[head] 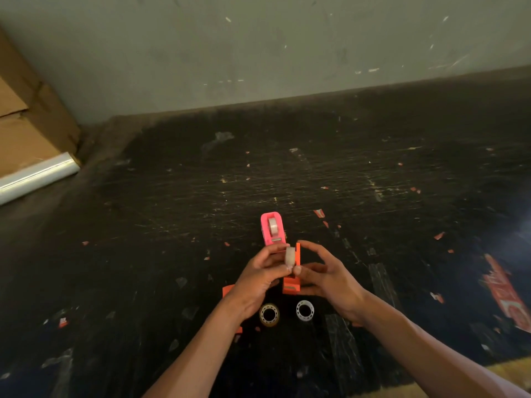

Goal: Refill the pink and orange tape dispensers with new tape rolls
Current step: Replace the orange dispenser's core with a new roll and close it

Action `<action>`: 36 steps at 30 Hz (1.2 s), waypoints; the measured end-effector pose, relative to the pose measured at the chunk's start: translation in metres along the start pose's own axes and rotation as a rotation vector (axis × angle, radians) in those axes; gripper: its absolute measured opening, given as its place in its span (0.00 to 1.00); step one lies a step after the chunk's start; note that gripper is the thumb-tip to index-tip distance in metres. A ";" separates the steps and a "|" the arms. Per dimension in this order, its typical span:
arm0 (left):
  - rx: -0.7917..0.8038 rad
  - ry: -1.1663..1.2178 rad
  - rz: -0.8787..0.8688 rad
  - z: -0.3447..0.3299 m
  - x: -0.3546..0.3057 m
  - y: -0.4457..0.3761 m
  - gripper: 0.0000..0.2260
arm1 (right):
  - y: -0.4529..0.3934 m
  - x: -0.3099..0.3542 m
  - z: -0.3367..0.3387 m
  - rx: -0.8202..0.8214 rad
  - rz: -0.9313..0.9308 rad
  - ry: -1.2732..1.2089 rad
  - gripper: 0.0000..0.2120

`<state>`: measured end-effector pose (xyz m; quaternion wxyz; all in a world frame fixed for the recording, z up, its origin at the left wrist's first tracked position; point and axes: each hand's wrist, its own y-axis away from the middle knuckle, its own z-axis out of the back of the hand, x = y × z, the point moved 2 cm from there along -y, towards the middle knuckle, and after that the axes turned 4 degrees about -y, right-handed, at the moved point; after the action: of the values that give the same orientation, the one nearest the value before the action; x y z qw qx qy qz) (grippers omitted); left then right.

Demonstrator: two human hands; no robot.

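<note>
A pink tape dispenser (272, 228) stands on the dark table with a roll of tape seated in it. Just nearer, an orange tape dispenser (293, 278) stands partly hidden behind my fingers. My left hand (260, 278) pinches a clear tape roll (290, 258) held on edge above the orange dispenser. My right hand (326, 278) touches the roll's lower edge with thumb and fingertip, its other fingers spread. Two rings lie flat nearer to me: a brownish tape roll (269, 314) and a white empty core (305, 310).
An orange piece (227, 291) shows under my left wrist. Cardboard boxes (26, 119) and a roll of clear film (37, 175) sit at the far left. Red torn packaging (504, 294) lies at the right. Scraps of tape litter the scratched black table (201, 196). A grey wall stands behind.
</note>
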<state>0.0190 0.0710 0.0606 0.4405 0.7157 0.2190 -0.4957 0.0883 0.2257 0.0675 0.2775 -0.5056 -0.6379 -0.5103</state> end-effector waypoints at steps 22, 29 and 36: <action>-0.077 -0.172 0.013 0.000 0.000 0.009 0.06 | 0.004 0.003 0.004 0.085 0.052 0.243 0.28; -0.066 -0.236 -0.041 0.004 -0.005 0.017 0.12 | 0.002 -0.003 0.006 0.079 0.014 0.215 0.28; -0.230 -0.887 0.006 0.054 0.008 0.024 0.23 | -0.003 -0.008 0.016 0.031 -0.031 0.138 0.30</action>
<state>0.0122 0.0115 0.0570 0.5699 0.3814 0.0606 -0.7253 0.0905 0.2377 0.0537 0.3206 -0.4551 -0.6328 -0.5382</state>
